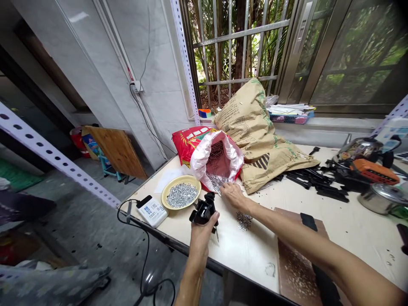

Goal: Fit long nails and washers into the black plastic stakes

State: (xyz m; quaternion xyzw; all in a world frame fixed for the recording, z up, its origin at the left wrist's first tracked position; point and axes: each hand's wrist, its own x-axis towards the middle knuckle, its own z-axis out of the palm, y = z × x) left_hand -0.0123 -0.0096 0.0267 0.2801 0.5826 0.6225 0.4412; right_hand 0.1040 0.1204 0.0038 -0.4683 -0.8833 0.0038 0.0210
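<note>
My left hand (200,231) is closed round a bunch of black plastic parts (204,209), held just above the table's near edge. My right hand (232,195) reaches across to the mouth of a red sack with a white plastic liner (210,159), fingers curled down among the small metal pieces (217,180) spilling from it; what the fingers hold is hidden. A small heap of metal pieces (244,220) lies under my right wrist. A yellow dish (165,192) full of shiny metal pieces stands left of the sack.
A white power adapter (152,210) with black cable sits at the table's left corner. Behind the sack leans a brown paper sack (255,131). More black plastic parts (318,180), a steel pot (381,197) and an orange tool (372,172) lie right. A brown board (296,263) lies near.
</note>
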